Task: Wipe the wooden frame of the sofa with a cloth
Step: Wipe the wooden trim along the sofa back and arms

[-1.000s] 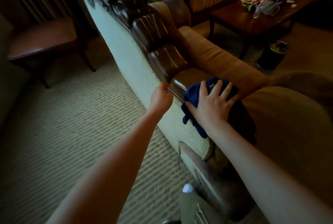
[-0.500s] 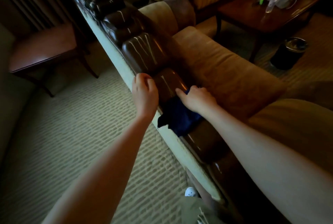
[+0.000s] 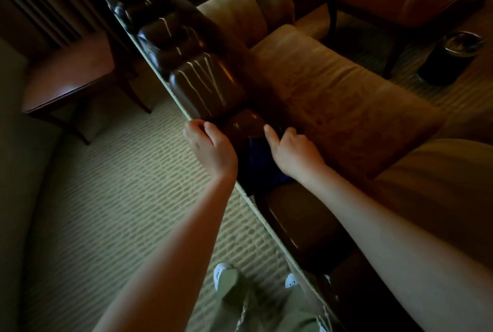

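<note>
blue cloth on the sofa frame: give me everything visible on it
The dark blue cloth looks soft and bunched, lying on top of the glossy dark brown wooden sofa frame, between two of its rounded carved sections. The right hand presses on it, covering part. The left hand rests beside it at the frame's edge; contact unclear.

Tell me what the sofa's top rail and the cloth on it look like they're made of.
Top rail: likely dark wood with glossy lacquer, judging by its sharp streaky highlights. Cloth: dark blue, matte and crumpled, so probably soft fabric; the weave is too dim to tell.
</note>
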{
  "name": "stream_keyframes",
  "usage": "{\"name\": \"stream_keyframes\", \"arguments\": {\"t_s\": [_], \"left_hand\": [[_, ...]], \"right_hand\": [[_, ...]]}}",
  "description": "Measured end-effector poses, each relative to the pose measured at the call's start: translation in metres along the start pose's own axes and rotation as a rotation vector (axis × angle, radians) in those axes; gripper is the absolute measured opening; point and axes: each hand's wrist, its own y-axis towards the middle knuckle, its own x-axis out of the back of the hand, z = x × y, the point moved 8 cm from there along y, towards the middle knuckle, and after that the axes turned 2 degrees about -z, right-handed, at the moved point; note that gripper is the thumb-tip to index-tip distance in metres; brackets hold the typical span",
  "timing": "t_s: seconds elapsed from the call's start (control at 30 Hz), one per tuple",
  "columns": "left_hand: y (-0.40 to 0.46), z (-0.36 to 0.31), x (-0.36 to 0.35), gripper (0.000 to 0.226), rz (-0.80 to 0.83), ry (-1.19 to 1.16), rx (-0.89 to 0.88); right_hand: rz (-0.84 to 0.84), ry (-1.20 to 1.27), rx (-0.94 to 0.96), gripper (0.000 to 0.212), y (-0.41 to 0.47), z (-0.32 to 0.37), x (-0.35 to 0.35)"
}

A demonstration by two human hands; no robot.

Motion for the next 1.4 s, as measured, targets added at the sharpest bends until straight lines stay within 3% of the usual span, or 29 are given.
{"name": "stream_keyframes", "arguments": {"t_s": [0.23, 0.47, 0.63, 0.8, 1.0, 1.13, 1.2, 1.27, 1.4], "left_hand": [[0.01, 0.01, 0.0, 0.012, 0.005, -0.046, 0.008], [0.009, 0.012, 0.002, 0.011, 0.014, -0.034, -0.022], [0.01, 0.01, 0.001, 0.011, 0.078, -0.065, 0.031], [0.014, 0.008, 0.003, 0.01, 0.191, -0.132, 0.012], [0.026, -0.082, 0.002, 0.01, 0.325, -0.232, -0.536], [0.049, -0.118, -0.048, 0.021, 0.694, 0.211, -0.927], [0.062, -0.116, -0.065, 0.027, 0.782, 0.432, -1.121], [0.072, -0.112, -0.074, 0.029, 0.841, 0.499, -1.274], [0.079, -0.105, -0.078, 0.031, 0.879, 0.469, -1.529]], "right_hand": [[-0.224, 0.065, 0.108, 0.054, 0.015, 0.053, 0.008], [-0.162, 0.305, 0.185, 0.056, 0.044, 0.075, 0.005], [-0.088, 0.043, 0.051, 0.062, 0.022, 0.046, 0.005], [-0.172, -0.255, 0.065, 0.069, -0.04, 0.035, 0.002], [-0.32, -0.193, 0.066, 0.061, -0.026, 0.09, -0.014], [-0.458, 0.001, -0.061, 0.052, 0.012, 0.087, 0.005], [-0.399, 0.151, -0.136, 0.048, 0.03, 0.074, 0.009], [-0.385, 0.126, -0.184, 0.046, 0.031, 0.066, 0.007], [-0.714, -0.162, -0.235, 0.052, -0.021, 0.09, -0.013]]}}
